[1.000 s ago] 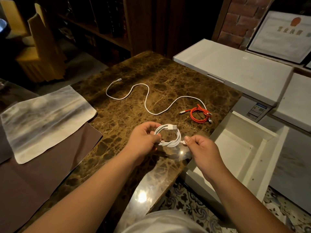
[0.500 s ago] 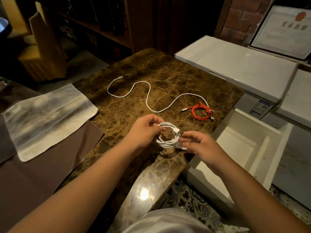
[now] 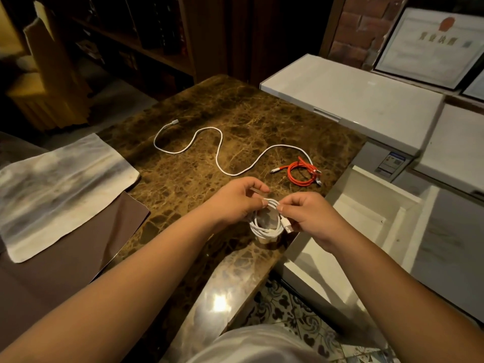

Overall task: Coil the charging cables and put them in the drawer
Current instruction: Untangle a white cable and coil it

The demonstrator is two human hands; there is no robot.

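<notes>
While both hands work just above its near corner, the counter (image 3: 183, 184) fills the middle of the view, brown veined marble catching a glare spot near the bottom. To its right sits the white cabinet (image 3: 353, 106), and below that top the drawer (image 3: 348, 231) stands pulled out, its pale inside showing. On the left a brown mat (image 3: 65, 258) lies on the counter with a grey-white cloth (image 3: 60, 189) spread over it.

Now the cables. One loose white cable (image 3: 217, 150) snakes across the far half of the counter, uncoiled, one plug end toward the back left, the other end running right to the red cable (image 3: 301, 171). That red one is already looped into a small ring near the counter's right edge, close to the drawer.

Up front, the coil (image 3: 264, 226), white and wound in several turns, hangs between the hands over the near right corner, just beside the open drawer. The left hand (image 3: 235, 203) has its fingers curled in and grips the coil's top left side. The right hand (image 3: 311, 216) pinches the top strands between thumb and forefinger, and the plug (image 3: 287, 226) pokes out just under its fingers.
</notes>
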